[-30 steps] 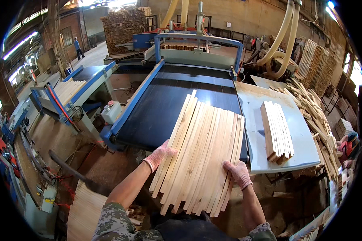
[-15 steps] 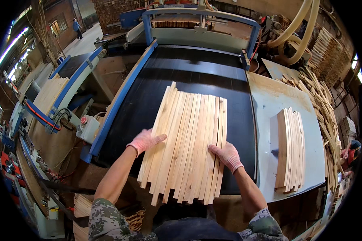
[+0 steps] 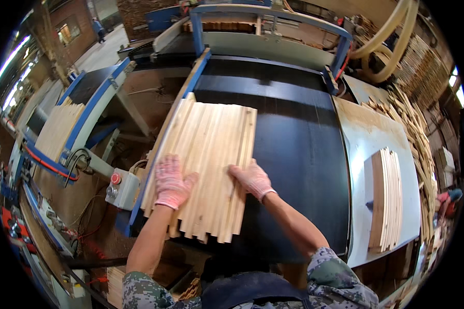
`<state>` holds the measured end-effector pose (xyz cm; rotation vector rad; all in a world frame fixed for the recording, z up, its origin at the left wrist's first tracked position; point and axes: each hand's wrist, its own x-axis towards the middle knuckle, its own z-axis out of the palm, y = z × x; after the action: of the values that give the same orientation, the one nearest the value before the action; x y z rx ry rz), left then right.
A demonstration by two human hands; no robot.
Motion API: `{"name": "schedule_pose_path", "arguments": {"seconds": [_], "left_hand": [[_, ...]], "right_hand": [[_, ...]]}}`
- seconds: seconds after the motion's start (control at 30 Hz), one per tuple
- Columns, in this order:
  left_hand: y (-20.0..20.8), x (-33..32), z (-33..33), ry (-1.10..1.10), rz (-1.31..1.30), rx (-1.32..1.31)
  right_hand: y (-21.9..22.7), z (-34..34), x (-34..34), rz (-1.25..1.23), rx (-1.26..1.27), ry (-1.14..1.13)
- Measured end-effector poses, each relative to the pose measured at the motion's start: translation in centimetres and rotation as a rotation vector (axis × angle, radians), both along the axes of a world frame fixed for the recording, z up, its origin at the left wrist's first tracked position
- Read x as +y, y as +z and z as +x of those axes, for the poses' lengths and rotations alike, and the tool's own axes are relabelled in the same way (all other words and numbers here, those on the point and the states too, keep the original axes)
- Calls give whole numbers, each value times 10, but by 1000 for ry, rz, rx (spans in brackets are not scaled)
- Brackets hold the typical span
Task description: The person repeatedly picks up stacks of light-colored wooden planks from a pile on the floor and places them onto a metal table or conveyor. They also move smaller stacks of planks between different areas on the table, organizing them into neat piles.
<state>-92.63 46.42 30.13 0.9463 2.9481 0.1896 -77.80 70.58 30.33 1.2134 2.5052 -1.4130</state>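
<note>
A row of pale wooden strips [image 3: 211, 139] lies side by side along the left part of the black conveyor belt [image 3: 299, 149], their near ends uneven. My left hand [image 3: 172, 180], in a pinkish knitted glove, rests flat on top of the strips near their left side, fingers stretched forward. At the right edge of the row, my right hand [image 3: 253, 179], gloved alike, grips the outer strips. Its thumb is on top, and its other fingers are partly hidden along the side.
A blue rail [image 3: 195, 77] borders the belt's left side, with a grey control box with a red button [image 3: 116, 178] beside it. Another stack of strips [image 3: 386, 201] stands on the pale side table [image 3: 353, 206]. A blue frame [image 3: 273, 11] spans the far end.
The row of strips has moved left and slightly forward, up to the left rail. My left hand has shifted from gripping the left edge to lying flat on top; my right hand followed leftward.
</note>
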Motion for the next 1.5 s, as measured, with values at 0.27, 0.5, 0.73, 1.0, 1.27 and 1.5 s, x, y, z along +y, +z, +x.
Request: {"name": "schedule_pose_path", "arguments": {"seconds": [0.27, 0.5, 0.73, 1.0, 1.27, 1.5], "left_hand": [[-37, -23, -41, -185, 138, 312], [-13, -10, -42, -30, 115, 153], [90, 138, 199, -122, 807, -302], [-5, 303, 479, -782, 544, -1281], [-14, 329, 589, -919, 705, -999], [12, 298, 553, -725, 581, -583]], "right_hand": [[15, 11, 6, -255, 48, 130], [62, 190, 96, 89, 290, 94], [100, 482, 295, 716, -11, -753], [73, 639, 353, -71, -260, -885], [53, 621, 323, -1, -67, -786], [44, 558, 297, 166, 8, -503]]}}
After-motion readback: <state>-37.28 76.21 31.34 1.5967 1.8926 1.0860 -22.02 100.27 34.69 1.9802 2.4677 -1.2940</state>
